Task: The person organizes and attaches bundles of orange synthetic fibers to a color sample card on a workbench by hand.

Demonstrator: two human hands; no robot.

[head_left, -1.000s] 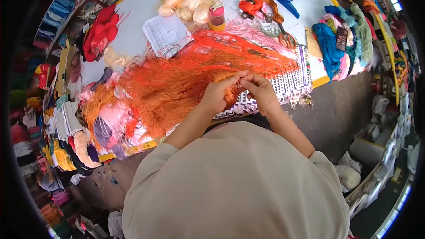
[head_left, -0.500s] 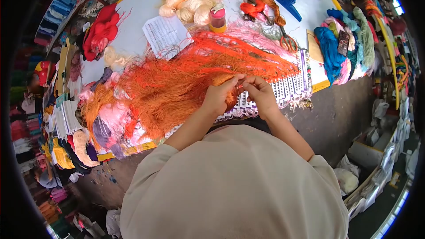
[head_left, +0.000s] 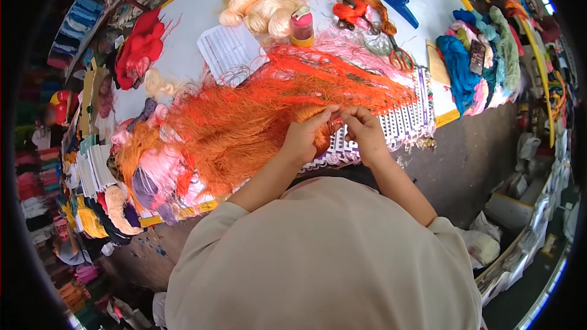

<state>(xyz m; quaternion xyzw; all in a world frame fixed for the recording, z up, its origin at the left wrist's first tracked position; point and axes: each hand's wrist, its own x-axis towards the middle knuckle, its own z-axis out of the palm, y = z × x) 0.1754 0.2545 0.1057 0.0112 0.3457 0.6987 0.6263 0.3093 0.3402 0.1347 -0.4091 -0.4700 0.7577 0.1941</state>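
Note:
Long orange thread [head_left: 244, 110] spreads over the white table, its right ends lying across a row of white cards with dark holes [head_left: 406, 123]. My left hand [head_left: 304, 137] is closed on a bundle of orange-brown thread [head_left: 309, 112] near the table's front edge. Just right of it, my right hand [head_left: 365, 134] pinches at the same spot; what its fingertips hold is too small to make out. The fingertips of both hands almost meet. Scissors [head_left: 401, 59] lie beyond the cards.
Cream skeins [head_left: 269, 3], a printed sheet [head_left: 231, 52] and a pink-and-yellow container [head_left: 302, 29] lie beyond the orange thread. Red yarn [head_left: 139, 49] is at the left, blue and green skeins [head_left: 458, 67] with a dark phone or remote [head_left: 477, 58] at the right.
The view has shifted slightly. My right hand's fingers have moved a little at the thread, while my left hand keeps its hold on the bundle.

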